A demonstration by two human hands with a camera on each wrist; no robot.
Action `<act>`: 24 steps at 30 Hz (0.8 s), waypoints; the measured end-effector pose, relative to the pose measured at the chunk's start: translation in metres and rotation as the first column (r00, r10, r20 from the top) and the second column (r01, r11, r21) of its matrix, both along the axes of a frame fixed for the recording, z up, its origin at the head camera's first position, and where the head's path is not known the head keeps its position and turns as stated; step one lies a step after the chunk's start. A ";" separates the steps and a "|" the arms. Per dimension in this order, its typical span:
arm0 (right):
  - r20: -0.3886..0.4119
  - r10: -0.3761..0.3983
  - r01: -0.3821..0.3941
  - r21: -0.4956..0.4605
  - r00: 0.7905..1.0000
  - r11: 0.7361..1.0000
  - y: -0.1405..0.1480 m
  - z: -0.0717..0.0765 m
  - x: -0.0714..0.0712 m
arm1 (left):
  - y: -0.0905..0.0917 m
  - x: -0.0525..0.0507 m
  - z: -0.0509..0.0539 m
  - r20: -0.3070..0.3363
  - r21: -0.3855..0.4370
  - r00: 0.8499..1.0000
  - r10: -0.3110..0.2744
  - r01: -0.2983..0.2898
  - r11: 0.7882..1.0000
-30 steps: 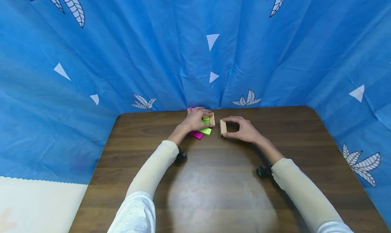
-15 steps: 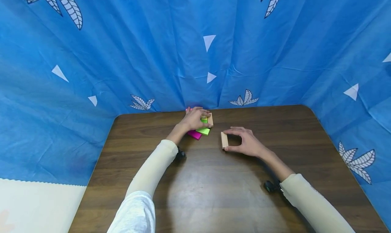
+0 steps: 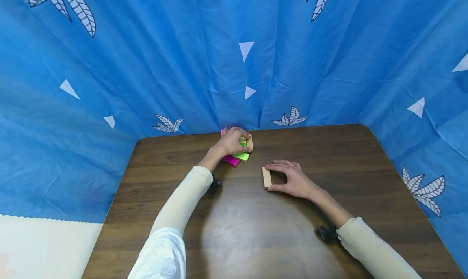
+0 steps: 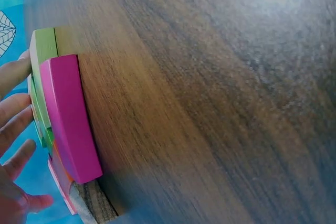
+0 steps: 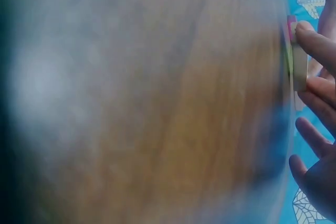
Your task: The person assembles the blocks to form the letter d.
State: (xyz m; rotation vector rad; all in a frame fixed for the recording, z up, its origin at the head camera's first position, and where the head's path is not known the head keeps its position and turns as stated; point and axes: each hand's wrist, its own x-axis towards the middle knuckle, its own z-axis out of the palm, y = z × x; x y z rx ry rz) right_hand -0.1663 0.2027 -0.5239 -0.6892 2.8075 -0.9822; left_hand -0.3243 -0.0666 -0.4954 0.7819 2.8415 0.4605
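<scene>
My right hand [image 3: 294, 180] pinches a plain wooden block [image 3: 267, 178] by its two ends, thumb at the near end, fingers at the far end. In the right wrist view the pale block [image 5: 300, 66] shows between thumb and fingers. My left hand [image 3: 232, 142] lies over a small pile of coloured blocks, its thumb and fingertips at the ends of another plain wooden block [image 3: 250, 143]. From the pile stick out a magenta block [image 4: 71, 119], a light green block [image 4: 44, 51] and an orange block [image 4: 62, 163]. The left palm hides part of the pile.
The brown wooden table [image 3: 234, 222] has rounded far corners. A blue curtain [image 3: 204, 59] with leaf and triangle prints stands right behind its far edge, close to the pile. A dark wood-grained block [image 4: 94, 203] shows beneath the magenta one in the left wrist view.
My right hand has drawn the wooden block back toward the near side, away from the pile. The left hand keeps its place on the pile; the head view has shifted slightly.
</scene>
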 end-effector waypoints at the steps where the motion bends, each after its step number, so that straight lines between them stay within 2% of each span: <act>1: 0.001 -0.002 0.002 0.001 1.000 1.000 0.000 0.000 0.001 | 0.000 0.000 0.000 0.002 -0.002 1.000 -0.001 0.001 1.000; 15: 0.008 0.005 -0.006 0.038 1.000 0.999 -0.003 -0.001 0.008 | 0.002 0.000 0.001 -0.008 -0.032 1.000 -0.011 0.010 0.999; 20: -0.036 0.028 -0.026 0.053 0.999 0.998 -0.005 0.004 0.013 | 0.003 -0.001 0.002 -0.013 -0.047 1.000 -0.019 0.018 0.999; 24: -0.094 0.069 -0.058 0.121 0.993 0.991 -0.007 0.007 0.020 | 0.004 -0.001 0.002 -0.003 -0.062 1.000 -0.020 0.020 0.998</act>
